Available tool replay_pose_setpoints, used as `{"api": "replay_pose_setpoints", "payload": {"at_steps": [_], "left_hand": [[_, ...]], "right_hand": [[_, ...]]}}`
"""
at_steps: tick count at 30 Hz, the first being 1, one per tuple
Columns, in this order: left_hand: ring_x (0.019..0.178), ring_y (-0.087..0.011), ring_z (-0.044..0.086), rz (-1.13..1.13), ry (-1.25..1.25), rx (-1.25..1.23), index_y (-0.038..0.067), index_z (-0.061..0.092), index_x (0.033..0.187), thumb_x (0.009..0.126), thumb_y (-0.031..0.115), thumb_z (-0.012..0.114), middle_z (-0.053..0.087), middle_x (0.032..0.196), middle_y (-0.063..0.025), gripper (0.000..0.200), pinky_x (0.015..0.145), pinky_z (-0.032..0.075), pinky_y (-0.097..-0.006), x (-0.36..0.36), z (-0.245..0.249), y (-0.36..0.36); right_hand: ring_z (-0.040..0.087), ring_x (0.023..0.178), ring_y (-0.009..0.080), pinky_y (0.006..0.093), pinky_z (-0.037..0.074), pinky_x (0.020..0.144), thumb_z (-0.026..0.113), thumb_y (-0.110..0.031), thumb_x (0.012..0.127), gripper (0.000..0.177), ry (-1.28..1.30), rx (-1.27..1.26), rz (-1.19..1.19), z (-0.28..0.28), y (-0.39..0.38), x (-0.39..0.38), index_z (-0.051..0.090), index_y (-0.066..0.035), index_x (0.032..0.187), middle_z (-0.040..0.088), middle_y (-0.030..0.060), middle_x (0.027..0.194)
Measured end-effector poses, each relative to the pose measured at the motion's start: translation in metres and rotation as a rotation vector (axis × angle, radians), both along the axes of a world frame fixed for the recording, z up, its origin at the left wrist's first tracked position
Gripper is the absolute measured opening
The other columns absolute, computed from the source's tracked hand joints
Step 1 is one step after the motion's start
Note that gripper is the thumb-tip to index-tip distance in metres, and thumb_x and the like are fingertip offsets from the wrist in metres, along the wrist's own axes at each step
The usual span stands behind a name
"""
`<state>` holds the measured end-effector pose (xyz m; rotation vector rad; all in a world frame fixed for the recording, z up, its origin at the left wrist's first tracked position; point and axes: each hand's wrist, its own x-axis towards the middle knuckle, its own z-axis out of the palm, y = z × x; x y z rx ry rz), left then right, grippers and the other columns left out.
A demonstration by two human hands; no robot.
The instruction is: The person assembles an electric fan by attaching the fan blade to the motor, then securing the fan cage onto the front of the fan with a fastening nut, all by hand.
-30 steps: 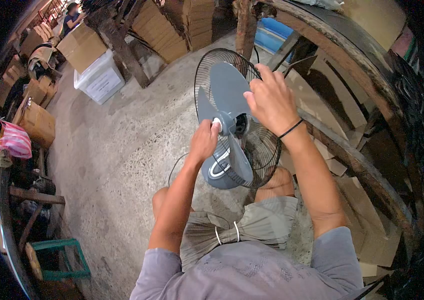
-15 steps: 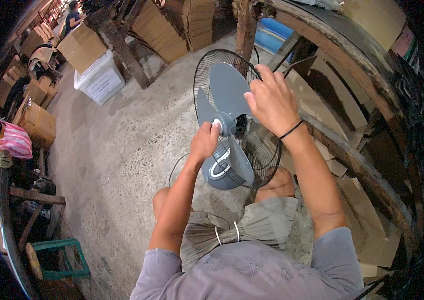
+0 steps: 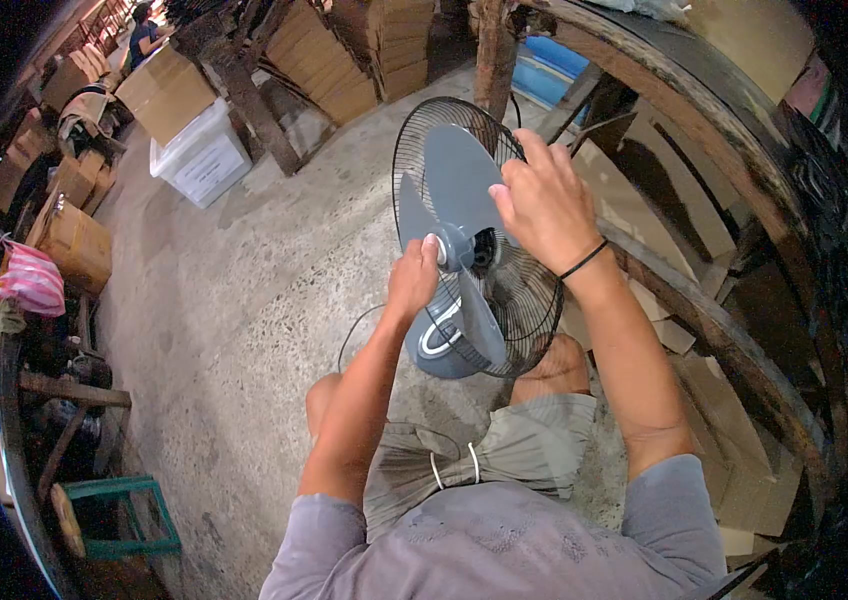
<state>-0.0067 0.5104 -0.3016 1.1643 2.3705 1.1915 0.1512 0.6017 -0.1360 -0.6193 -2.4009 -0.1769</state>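
The grey three-bladed plastic propeller [image 3: 459,180] sits in its black wire rear guard [image 3: 534,300], propped between the person's knees above the concrete floor [image 3: 244,300]. The left hand [image 3: 412,278] pinches the small white hub cap [image 3: 434,246]; the right hand [image 3: 544,205] is curled over the upper blade. Should that grip slacken, the propeller could spin with the cap, or the cap could drop to the floor.

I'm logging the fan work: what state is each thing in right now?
fan blade: on its shaft, sharp in the picture, so not spinning.
blade cap: on the hub, pinched by fingertips.
wire guard: rear half fitted, front left uncovered.
left hand: closed on the blade cap.
right hand: closed on the fan blade's upper edge.
white bin: lid on.
cardboard box: flaps shut.
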Motion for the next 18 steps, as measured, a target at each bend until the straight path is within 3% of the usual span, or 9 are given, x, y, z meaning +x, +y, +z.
{"api": "replay_pose_setpoints", "payload": {"at_steps": [3, 5, 6, 8, 11, 15, 17, 18], "left_hand": [[0.089, -0.0442, 0.058, 0.027, -0.083, 0.049, -0.005, 0.055, 0.095, 0.095, 0.046, 0.033, 0.062, 0.090, -0.0259, 0.056, 0.080, 0.044, -0.0470, -0.004, -0.011, 0.007], [0.089, -0.0438, 0.057, 0.000, -0.434, -0.016, -0.005, 0.056, 0.095, 0.094, 0.045, 0.035, 0.062, 0.090, -0.0261, 0.054, 0.080, 0.044, -0.0461, -0.004, -0.004, 0.005], [0.089, -0.0438, 0.057, 0.000, -0.435, -0.017, -0.005, 0.056, 0.095, 0.094, 0.045, 0.035, 0.062, 0.090, -0.0261, 0.054, 0.080, 0.044, -0.0461, -0.002, 0.001, 0.001], [0.089, -0.0410, 0.058, -0.014, -0.127, 0.056, -0.005, 0.057, 0.092, 0.093, 0.044, 0.038, 0.062, 0.088, -0.0248, 0.053, 0.080, 0.044, -0.0447, 0.002, 0.007, -0.006], [0.087, -0.0374, 0.060, -0.075, 0.033, 0.066, -0.005, 0.057, 0.090, 0.093, 0.044, 0.041, 0.063, 0.087, -0.0234, 0.052, 0.077, 0.045, -0.0438, -0.002, -0.001, -0.009], [0.084, -0.0372, 0.060, -0.030, -0.015, 0.058, -0.005, 0.057, 0.089, 0.093, 0.044, 0.041, 0.063, 0.086, -0.0238, 0.053, 0.074, 0.044, -0.0445, -0.005, -0.008, -0.002], [0.084, -0.0421, 0.059, -0.025, -0.415, 0.075, -0.006, 0.059, 0.088, 0.093, 0.044, 0.040, 0.061, 0.087, -0.0276, 0.053, 0.074, 0.043, -0.0464, -0.003, -0.003, 0.000], [0.084, -0.0421, 0.059, -0.025, -0.415, 0.074, -0.006, 0.059, 0.088, 0.093, 0.044, 0.040, 0.061, 0.087, -0.0276, 0.053, 0.074, 0.043, -0.0464, -0.002, 0.004, 0.000]], "right_hand": [[0.052, 0.104, 0.0358, 0.0436, 0.052, 0.079, 0.066, -0.018, 0.076, 0.020, -0.005, -0.008, 0.007, 0.000, 0.001, 0.000, 0.065, 0.000, 0.084, 0.051, 0.0178, 0.121], [0.052, 0.104, 0.0357, 0.0438, 0.052, 0.079, 0.066, -0.018, 0.076, 0.020, -0.001, -0.005, 0.007, 0.000, 0.002, 0.000, 0.065, 0.000, 0.085, 0.051, 0.0178, 0.121], [0.052, 0.104, 0.0356, 0.0440, 0.052, 0.079, 0.066, -0.018, 0.076, 0.020, 0.003, -0.001, 0.007, -0.001, 0.002, 0.000, 0.065, 0.000, 0.085, 0.051, 0.0178, 0.121], [0.052, 0.104, 0.0356, 0.0440, 0.052, 0.079, 0.066, -0.018, 0.076, 0.020, -0.002, -0.002, 0.008, 0.000, 0.002, 0.000, 0.065, 0.000, 0.085, 0.051, 0.0178, 0.121], [0.052, 0.103, 0.0356, 0.0442, 0.052, 0.079, 0.066, -0.018, 0.076, 0.019, -0.003, -0.001, 0.009, 0.000, 0.002, 0.000, 0.064, 0.000, 0.085, 0.051, 0.0178, 0.121], [0.053, 0.103, 0.0354, 0.0439, 0.052, 0.078, 0.066, -0.018, 0.077, 0.019, 0.007, -0.008, 0.003, 0.000, 0.000, 0.000, 0.064, 0.000, 0.084, 0.051, 0.0178, 0.121], [0.053, 0.103, 0.0353, 0.0438, 0.052, 0.078, 0.066, -0.018, 0.077, 0.020, 0.005, -0.003, 0.005, 0.000, 0.001, 0.000, 0.064, 0.000, 0.084, 0.051, 0.0178, 0.121], [0.053, 0.102, 0.0351, 0.0436, 0.052, 0.078, 0.066, -0.018, 0.076, 0.020, 0.003, 0.003, 0.009, 0.000, 0.001, 0.000, 0.064, 0.000, 0.084, 0.051, 0.0177, 0.121]]}}
